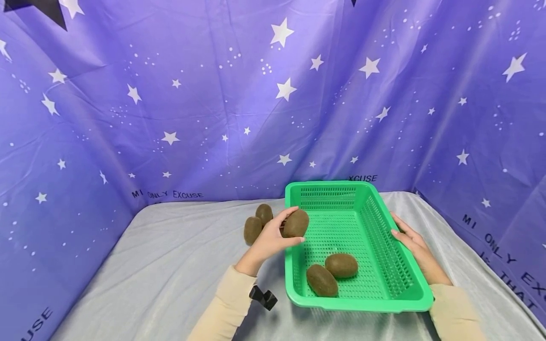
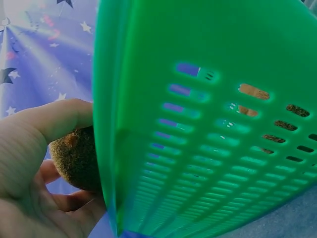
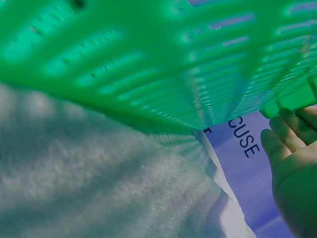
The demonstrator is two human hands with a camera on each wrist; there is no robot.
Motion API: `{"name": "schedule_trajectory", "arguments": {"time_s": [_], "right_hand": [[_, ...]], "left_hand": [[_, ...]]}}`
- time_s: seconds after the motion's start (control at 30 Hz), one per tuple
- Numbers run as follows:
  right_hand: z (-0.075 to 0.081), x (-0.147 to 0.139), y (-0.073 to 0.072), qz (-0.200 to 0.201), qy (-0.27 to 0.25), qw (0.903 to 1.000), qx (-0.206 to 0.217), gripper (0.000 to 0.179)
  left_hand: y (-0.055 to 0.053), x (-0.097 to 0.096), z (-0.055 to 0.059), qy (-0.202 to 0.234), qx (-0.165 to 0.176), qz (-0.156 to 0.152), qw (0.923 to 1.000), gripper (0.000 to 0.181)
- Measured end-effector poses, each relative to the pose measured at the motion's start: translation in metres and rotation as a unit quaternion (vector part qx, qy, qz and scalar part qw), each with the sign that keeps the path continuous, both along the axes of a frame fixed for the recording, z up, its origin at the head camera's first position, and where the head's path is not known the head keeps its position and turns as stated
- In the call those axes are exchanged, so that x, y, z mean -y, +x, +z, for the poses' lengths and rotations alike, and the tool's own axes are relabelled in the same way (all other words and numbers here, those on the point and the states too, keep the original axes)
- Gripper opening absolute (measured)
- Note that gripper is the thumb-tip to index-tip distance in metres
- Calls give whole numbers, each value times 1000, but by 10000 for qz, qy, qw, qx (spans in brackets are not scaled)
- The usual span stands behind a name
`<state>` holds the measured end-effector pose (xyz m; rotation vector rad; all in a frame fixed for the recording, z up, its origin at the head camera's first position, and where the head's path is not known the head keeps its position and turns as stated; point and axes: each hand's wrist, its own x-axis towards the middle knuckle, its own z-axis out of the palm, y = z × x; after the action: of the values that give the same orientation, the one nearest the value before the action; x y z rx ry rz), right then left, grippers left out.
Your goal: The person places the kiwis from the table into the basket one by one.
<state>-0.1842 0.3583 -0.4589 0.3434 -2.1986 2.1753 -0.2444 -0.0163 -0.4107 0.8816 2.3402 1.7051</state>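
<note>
My left hand (image 1: 273,234) holds a brown, fuzzy kiwi (image 1: 296,223) between thumb and fingers, over the left rim of a green plastic basket (image 1: 362,305). In the left wrist view the kiwi (image 2: 77,158) shows in the hand beside the basket's slotted wall (image 2: 148,59). Two more kiwis (image 1: 341,265) lie inside, close together near the front left corner. At the basket's right rim, my right hand (image 1: 420,251) grips the edge, with the thumb on the rim side and fingers (image 3: 277,144) beneath the lip in the right wrist view.
Just left of the basket, kiwis (image 1: 252,230) rest on the grey cloth-covered table (image 1: 170,265), partly behind my left hand. A black strap piece (image 1: 263,297) shows by the left wrist. A purple curtain (image 1: 213,94) with white stars surrounds the table's back and sides.
</note>
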Motion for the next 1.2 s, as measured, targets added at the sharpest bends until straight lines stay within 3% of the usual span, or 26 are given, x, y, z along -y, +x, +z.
{"name": "schedule_trajectory", "arguments": {"time_s": [0.17,0.4,0.53,0.87,1.1,1.2], "right_hand": [[1,0,-1,85,-312,9995,-10,55],[1,0,2,-7,-11,10000,30,55],[1,0,2,107,-207,9997,108,55],[-2,2,-3,50,-476,9988,-121,56],[-1,1,0,-31,-116,9999,33,55],[-1,1,-2,9,-251,9997,-7,56]], "left_hand": [[0,-2,0,-35,-93,0,10000,76],[1,-6,0,-173,-424,-124,9989,78],[3,-8,-2,-258,-544,-108,9981,78],[4,-8,-5,-385,-581,-93,9975,77],[4,-7,-7,-364,-545,-248,9975,76],[4,-6,-8,-339,-545,-244,9976,76]]}}
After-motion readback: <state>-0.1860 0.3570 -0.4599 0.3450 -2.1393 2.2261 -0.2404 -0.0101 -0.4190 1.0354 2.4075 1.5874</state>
